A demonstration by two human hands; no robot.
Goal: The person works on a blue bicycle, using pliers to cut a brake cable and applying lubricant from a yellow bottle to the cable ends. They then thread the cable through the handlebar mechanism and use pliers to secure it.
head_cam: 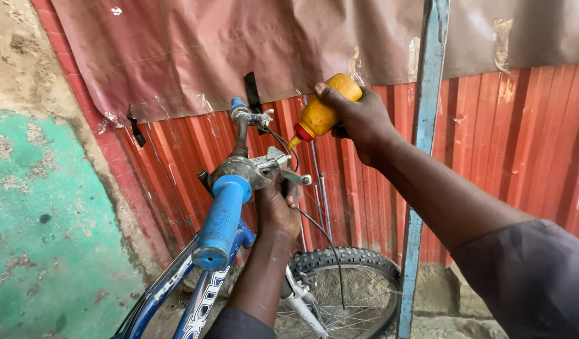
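Observation:
My right hand (358,119) grips a yellow squeeze bottle (321,112) with a red cap, tipped nozzle-down toward the brake lever (282,168) of a blue bicycle. The nozzle tip hangs just above the lever's clamp (245,171). My left hand (277,207) reaches up from below and holds the handlebar area under the lever, its fingers wrapped near the lever blade. The near blue handlebar grip (220,220) points toward me. The far end of the handlebar (240,116) rises behind, with a second lever on it.
The bicycle's blue frame (176,289) and knobby front wheel (346,282) stand against a red corrugated metal wall (509,144). A brown sheet (208,50) hangs over the wall's top. A blue vertical post (421,157) runs past my right forearm. A green-painted wall (44,220) is at left.

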